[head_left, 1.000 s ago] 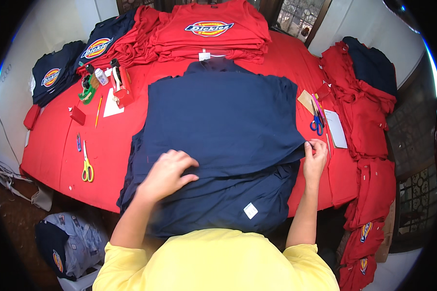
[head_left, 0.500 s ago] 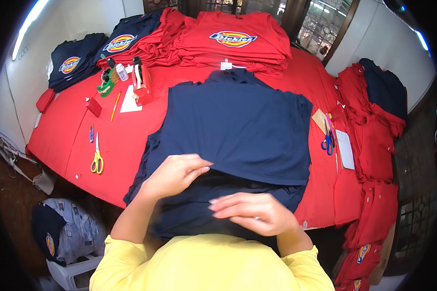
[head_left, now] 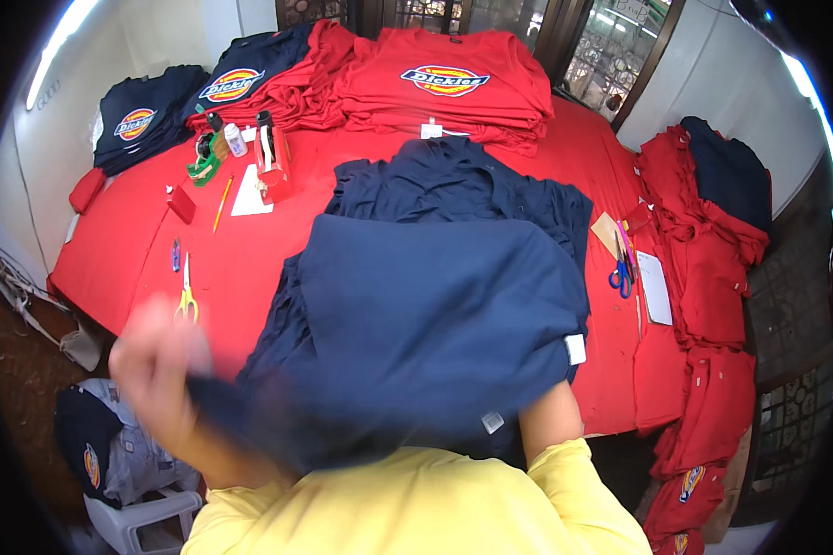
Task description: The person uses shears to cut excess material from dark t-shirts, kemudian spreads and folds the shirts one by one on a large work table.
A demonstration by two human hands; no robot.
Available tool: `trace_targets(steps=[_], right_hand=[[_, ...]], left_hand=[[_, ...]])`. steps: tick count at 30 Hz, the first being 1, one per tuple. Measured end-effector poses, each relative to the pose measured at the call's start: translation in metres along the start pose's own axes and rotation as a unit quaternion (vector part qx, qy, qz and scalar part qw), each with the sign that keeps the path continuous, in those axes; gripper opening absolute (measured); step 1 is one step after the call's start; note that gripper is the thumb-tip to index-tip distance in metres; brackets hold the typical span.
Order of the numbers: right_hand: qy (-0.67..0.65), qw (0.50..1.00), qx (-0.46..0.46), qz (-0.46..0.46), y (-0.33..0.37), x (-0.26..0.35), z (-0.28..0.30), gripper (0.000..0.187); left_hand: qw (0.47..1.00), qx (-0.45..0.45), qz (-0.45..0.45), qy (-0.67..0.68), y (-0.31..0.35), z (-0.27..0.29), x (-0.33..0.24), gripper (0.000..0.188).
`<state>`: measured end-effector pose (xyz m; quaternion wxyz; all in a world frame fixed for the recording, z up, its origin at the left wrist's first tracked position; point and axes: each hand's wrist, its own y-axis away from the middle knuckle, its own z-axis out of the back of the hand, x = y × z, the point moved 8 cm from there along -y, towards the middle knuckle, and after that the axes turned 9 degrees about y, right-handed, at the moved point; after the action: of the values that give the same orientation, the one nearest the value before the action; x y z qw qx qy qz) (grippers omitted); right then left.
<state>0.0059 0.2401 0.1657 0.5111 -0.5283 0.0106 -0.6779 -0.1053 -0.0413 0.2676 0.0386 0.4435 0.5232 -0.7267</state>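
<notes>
A navy sleeveless shirt [head_left: 435, 305] lies in front of me, partly lifted, its lower edge folded toward my body. White labels [head_left: 575, 349] show along its right side. My left hand [head_left: 162, 365] is at the shirt's lower left, smeared by motion; the cloth stretches out to it, but its fingers cannot be made out. My right forearm [head_left: 548, 421] goes in under the cloth, which hides the right hand. Beneath and beyond lie more navy shirts [head_left: 444, 185]. Yellow-handled scissors [head_left: 187, 287] lie just past my left hand.
A red cloth covers the table [head_left: 139, 268]. Stacked red shirts [head_left: 444, 92] and navy shirts [head_left: 143, 120] stand at the back; more red shirts [head_left: 713, 305] hang over the right side. Tape dispensers [head_left: 270, 162], a pencil [head_left: 222, 203] and blue-handled scissors [head_left: 622, 273] lie around. A white stool [head_left: 143, 513] stands lower left.
The top navy shirt has come toward me, baring the shirts beyond it. My left hand has swung out to the left, and my right hand has gone under the cloth.
</notes>
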Motion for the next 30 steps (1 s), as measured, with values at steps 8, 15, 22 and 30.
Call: trace_targets(steps=[8,15,22,30], right_hand=[[-0.207,0.976,0.060,0.003,0.035,0.051,-0.013,0.048],[-0.343,0.931,-0.100,-0.077,0.033,0.033,0.006,0.053],[-0.230,0.841,-0.471,0.135,0.040,0.062,0.164,0.056],[-0.192,0.981,0.003,0.019,0.002,0.065,0.051,0.062]], left_hand=[[0.806,0.483,-0.034,-0.340,0.093,-0.181,0.139,0.035],[0.900,0.378,0.147,-0.163,0.058,-0.137,0.173,0.037],[0.845,0.465,0.143,-0.222,0.062,-0.144,0.175,0.040],[0.934,0.284,0.137,-0.168,-0.040,-0.079,0.126,0.044]])
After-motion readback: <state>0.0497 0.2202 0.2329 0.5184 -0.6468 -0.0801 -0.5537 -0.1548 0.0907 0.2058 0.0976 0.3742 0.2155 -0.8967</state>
